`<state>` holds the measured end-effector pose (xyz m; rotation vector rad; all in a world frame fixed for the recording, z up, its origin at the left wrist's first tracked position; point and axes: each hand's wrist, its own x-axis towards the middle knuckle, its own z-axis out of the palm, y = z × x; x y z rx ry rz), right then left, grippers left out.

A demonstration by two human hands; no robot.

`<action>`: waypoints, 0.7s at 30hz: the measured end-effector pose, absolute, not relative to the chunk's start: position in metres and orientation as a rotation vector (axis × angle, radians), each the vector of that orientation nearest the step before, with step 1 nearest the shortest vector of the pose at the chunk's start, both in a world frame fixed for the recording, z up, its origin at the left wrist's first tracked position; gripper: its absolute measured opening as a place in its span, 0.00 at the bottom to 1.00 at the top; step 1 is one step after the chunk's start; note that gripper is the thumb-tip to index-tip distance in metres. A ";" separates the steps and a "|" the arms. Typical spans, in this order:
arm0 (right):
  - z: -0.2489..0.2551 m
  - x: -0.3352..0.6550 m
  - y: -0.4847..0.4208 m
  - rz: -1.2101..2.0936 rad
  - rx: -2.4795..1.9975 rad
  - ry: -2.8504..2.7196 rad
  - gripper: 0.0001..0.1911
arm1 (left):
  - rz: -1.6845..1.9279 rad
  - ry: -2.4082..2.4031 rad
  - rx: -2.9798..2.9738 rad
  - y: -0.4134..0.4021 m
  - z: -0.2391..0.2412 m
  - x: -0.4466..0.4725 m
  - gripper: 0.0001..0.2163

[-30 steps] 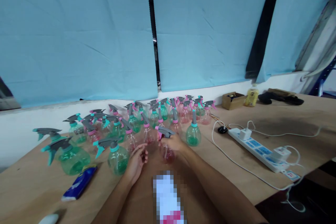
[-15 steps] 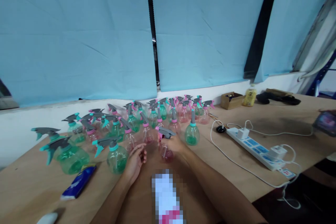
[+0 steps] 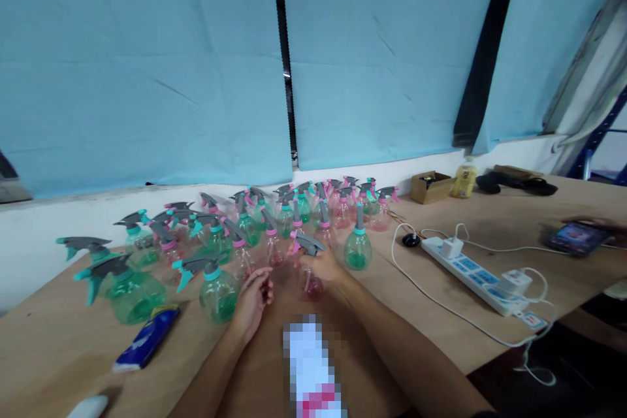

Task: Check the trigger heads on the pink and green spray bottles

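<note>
My right hand [image 3: 321,266] is wrapped around the neck of a pink spray bottle [image 3: 309,284] with a grey trigger head. The bottle stands about upright on the table before me. My left hand [image 3: 253,300] is just left of it, apart from it, fingers loosely curled with the index finger stretched out; nothing shows in it. Close beside that hand stands a green spray bottle [image 3: 218,297] with a turquoise trigger. Behind both hands is a crowd of pink and green spray bottles [image 3: 247,228]. Another green spray bottle [image 3: 358,251] stands right of my right hand.
A blue packet [image 3: 149,338] lies at the left. To the right are a power strip [image 3: 473,274] with plugs and white cables, and a phone [image 3: 578,237]. Farther back stand a cardboard box [image 3: 431,188] and a yellow drink bottle [image 3: 463,179]. Blurring covers something at the front centre.
The phone at the right edge has come leftward and fully into view above the table. Both my hands stay almost in place; the held spray bottle has shifted very slightly.
</note>
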<state>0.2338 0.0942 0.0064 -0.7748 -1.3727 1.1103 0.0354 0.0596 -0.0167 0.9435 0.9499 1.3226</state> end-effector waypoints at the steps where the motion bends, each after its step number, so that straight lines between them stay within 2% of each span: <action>1: 0.006 0.234 0.094 1.056 -0.771 -1.385 0.10 | 1.320 0.947 0.950 0.060 -0.018 0.035 0.16; 7: -0.002 0.238 0.084 0.664 -0.772 -1.402 0.14 | 1.313 0.942 0.984 0.061 -0.020 0.035 0.17; 13: -0.008 0.236 0.072 0.457 -0.850 -1.380 0.11 | 1.306 1.001 1.079 0.056 -0.019 0.041 0.17; 17: 0.013 0.235 0.064 0.319 -0.831 -1.333 0.10 | 1.270 1.028 1.188 0.054 -0.022 0.044 0.14; 21: 0.053 0.226 0.048 0.314 -0.786 -1.246 0.13 | 1.222 1.081 1.211 0.056 -0.029 0.047 0.12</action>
